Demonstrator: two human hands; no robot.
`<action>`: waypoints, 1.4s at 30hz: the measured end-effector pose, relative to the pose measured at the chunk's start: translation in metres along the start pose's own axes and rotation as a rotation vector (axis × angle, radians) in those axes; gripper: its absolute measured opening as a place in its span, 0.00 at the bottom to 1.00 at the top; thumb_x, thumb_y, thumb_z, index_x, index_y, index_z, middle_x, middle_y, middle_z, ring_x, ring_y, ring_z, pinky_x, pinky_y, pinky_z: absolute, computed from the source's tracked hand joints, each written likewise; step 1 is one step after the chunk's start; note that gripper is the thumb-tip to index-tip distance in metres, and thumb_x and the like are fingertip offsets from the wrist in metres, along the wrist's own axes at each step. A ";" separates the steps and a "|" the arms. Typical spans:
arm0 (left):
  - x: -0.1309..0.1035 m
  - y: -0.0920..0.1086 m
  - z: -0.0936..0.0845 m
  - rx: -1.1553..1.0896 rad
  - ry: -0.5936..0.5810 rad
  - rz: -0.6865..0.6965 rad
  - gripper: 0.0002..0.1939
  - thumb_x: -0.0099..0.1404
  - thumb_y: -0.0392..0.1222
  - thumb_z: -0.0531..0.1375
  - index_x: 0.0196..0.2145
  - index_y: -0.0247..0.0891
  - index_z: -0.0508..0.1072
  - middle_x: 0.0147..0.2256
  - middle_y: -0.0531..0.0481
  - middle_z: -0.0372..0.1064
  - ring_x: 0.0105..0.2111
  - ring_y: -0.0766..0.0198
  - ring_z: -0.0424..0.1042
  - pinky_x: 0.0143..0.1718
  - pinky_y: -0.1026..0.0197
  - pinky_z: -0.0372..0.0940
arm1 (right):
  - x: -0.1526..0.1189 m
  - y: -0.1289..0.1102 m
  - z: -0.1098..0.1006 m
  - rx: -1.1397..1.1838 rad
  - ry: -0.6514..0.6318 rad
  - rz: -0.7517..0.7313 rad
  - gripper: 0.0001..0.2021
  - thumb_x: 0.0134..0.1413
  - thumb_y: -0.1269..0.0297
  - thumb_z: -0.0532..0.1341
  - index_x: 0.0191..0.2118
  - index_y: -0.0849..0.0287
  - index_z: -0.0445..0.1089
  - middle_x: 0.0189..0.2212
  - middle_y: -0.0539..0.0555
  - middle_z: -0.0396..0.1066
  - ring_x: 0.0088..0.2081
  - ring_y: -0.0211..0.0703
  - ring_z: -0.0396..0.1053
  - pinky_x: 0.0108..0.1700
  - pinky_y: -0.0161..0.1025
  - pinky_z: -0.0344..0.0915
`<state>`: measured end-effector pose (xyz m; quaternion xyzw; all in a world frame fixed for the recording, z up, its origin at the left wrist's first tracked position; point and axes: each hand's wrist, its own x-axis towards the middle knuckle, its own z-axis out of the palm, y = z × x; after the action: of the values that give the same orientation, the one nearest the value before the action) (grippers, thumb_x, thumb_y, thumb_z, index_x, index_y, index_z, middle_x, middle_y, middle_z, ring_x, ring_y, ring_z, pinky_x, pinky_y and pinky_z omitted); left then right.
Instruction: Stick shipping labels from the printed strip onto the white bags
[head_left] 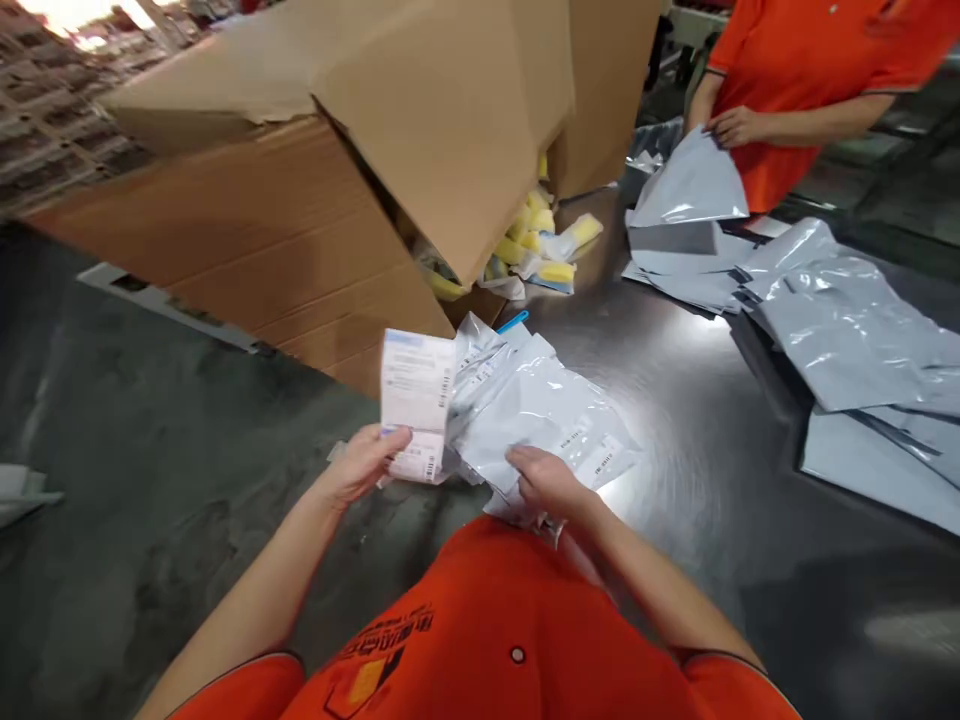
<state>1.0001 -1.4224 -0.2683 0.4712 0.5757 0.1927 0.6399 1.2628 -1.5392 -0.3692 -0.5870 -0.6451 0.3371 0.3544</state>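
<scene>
In my left hand [367, 460] is a white printed label sheet [416, 390] with barcodes, pinched between thumb and fingers and held upright. My right hand [551, 482] grips the near edge of a shiny grey poly mailer bag [540, 405], thumb on top. That bag lies over other grey mailers at the table's near edge, close beside the sheet. Small barcodes are printed on its right part. The fingers under the bag are hidden. A bit of a blue strip [513, 321] sticks out behind the bags.
A large open cardboard box [300, 240] leans at the left, with yellow-and-white wrapped items [555, 250] spilling from it onto the metal table [675, 400]. Piled grey mailers [847, 310] lie at the right. Across the table, a co-worker in orange [810, 110] holds a grey mailer [694, 180].
</scene>
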 end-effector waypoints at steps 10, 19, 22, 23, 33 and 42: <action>-0.033 -0.037 0.032 0.417 -0.391 0.006 0.22 0.58 0.50 0.64 0.46 0.33 0.78 0.42 0.46 0.77 0.44 0.53 0.72 0.42 0.61 0.65 | 0.015 -0.035 -0.025 0.541 -0.010 0.225 0.16 0.51 0.50 0.64 0.35 0.60 0.72 0.27 0.48 0.70 0.29 0.37 0.64 0.33 0.34 0.62; -0.038 -0.004 0.064 0.454 -0.224 0.203 0.15 0.57 0.49 0.61 0.31 0.32 0.74 0.29 0.52 0.67 0.29 0.65 0.64 0.28 0.67 0.57 | -0.018 -0.067 0.012 0.364 0.005 0.166 0.14 0.61 0.54 0.56 0.34 0.59 0.73 0.29 0.50 0.71 0.32 0.38 0.66 0.35 0.34 0.61; -0.031 -0.009 0.076 0.485 -0.142 0.197 0.19 0.55 0.53 0.61 0.19 0.35 0.64 0.20 0.57 0.53 0.23 0.69 0.54 0.23 0.67 0.48 | -0.025 -0.067 0.012 0.227 0.114 0.117 0.11 0.60 0.56 0.58 0.37 0.57 0.73 0.32 0.51 0.72 0.33 0.39 0.67 0.36 0.35 0.62; -0.028 -0.013 0.078 0.479 -0.133 0.179 0.20 0.54 0.53 0.61 0.18 0.35 0.63 0.19 0.57 0.52 0.23 0.70 0.53 0.22 0.67 0.47 | -0.026 -0.063 0.010 0.200 0.125 0.095 0.11 0.60 0.57 0.58 0.35 0.57 0.72 0.30 0.51 0.71 0.32 0.39 0.66 0.36 0.35 0.61; -0.010 -0.085 0.018 0.259 -0.242 -0.212 0.12 0.45 0.43 0.69 0.26 0.32 0.79 0.24 0.49 0.76 0.27 0.57 0.72 0.28 0.61 0.66 | 0.036 0.059 -0.037 -0.159 0.343 0.353 0.19 0.54 0.49 0.60 0.43 0.61 0.72 0.36 0.56 0.72 0.37 0.45 0.67 0.40 0.40 0.61; -0.002 -0.034 -0.016 -0.121 -0.093 -0.082 0.26 0.45 0.52 0.74 0.38 0.30 0.81 0.41 0.36 0.79 0.41 0.45 0.78 0.46 0.50 0.71 | 0.034 0.054 0.026 -0.591 0.221 0.326 0.39 0.61 0.48 0.57 0.69 0.69 0.48 0.66 0.74 0.49 0.66 0.70 0.46 0.61 0.61 0.51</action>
<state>0.9747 -1.4341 -0.2940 0.4161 0.5516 0.1786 0.7004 1.2666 -1.5009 -0.4270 -0.7924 -0.5703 0.1225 0.1784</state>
